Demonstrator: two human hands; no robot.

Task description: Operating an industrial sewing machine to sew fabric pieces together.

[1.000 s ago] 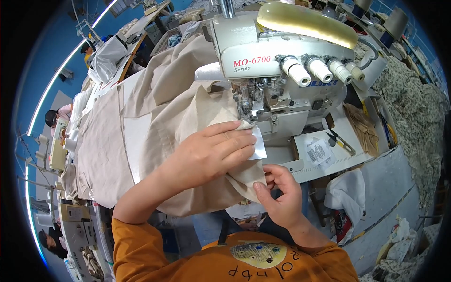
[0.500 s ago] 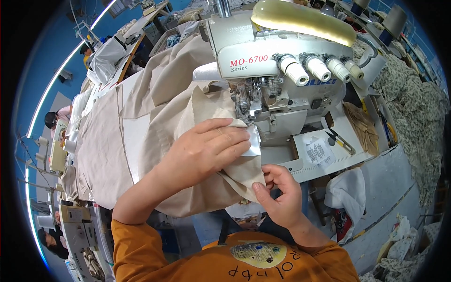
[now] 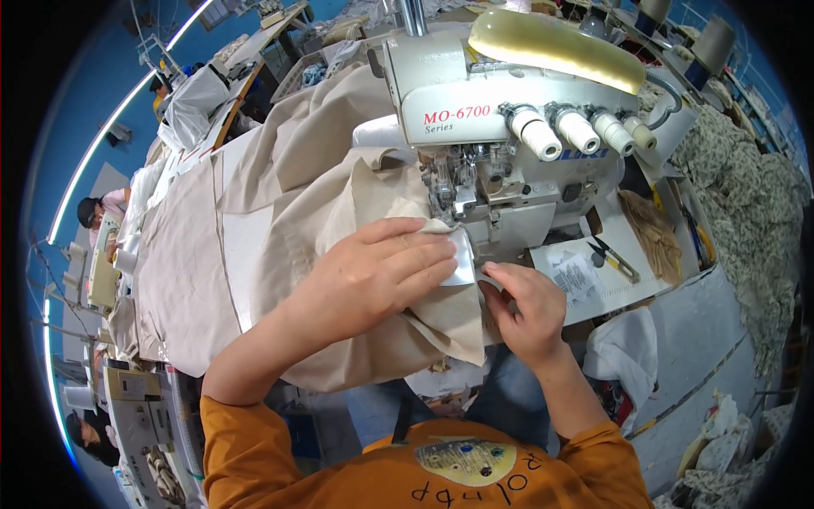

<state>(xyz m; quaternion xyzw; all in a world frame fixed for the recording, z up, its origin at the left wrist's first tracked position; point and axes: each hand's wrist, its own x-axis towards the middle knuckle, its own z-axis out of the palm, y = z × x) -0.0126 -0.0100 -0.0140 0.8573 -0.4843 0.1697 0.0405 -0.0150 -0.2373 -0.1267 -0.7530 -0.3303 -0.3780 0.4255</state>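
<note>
left hand (image 3: 373,276) | pushed beige fabric (image 3: 280,220) slightly toward needle, apparently

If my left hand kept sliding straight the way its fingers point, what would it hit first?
The left hand lies flat on the beige fabric, fingers pointing right. Straight on, they would probably first meet the sewing machine at its presser-foot area, though depth is unclear.

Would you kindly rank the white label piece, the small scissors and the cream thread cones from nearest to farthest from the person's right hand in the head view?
From the right hand:
1. White label piece, just to its upper left, under the left hand's fingertips.
2. Small scissors, to its right on the machine table.
3. Cream thread cones, above, on the machine's front.
</note>
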